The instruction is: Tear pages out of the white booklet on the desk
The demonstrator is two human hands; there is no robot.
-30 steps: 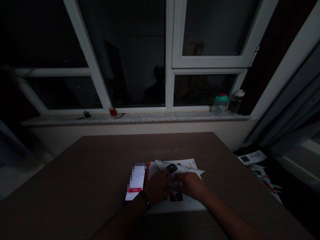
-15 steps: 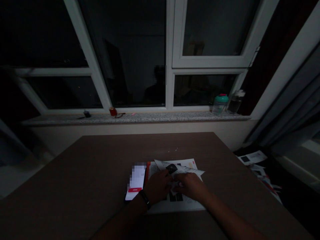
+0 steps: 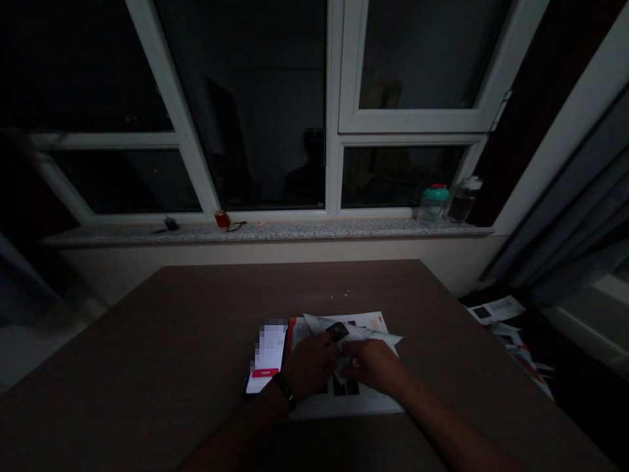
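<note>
On the table lies a printed magazine or leaflet (image 3: 368, 401), and on top of it a printed sheet of paper (image 3: 369, 332) is folded over, with pointed corners at left and right. My left hand (image 3: 313, 367), a dark band on its wrist, has curled fingers on the folded sheet. My right hand (image 3: 376, 364) pinches the sheet's near part from the right. The fingertips of both hands nearly meet over the paper, and they partly hide what they grip. A lit phone (image 3: 268, 357) lies just left of my left hand.
Small light scraps (image 3: 339, 294) lie on the brown table (image 3: 196, 328) beyond the paper. The granite sill (image 3: 304, 229) bears a red jar (image 3: 222, 219), a teal-lidded bottle (image 3: 433, 204) and a clear bottle (image 3: 463, 200). More papers (image 3: 498, 309) are piled right of the table.
Hardly anything differs. Both hands stay at the folded sheet, with only tiny finger shifts.
</note>
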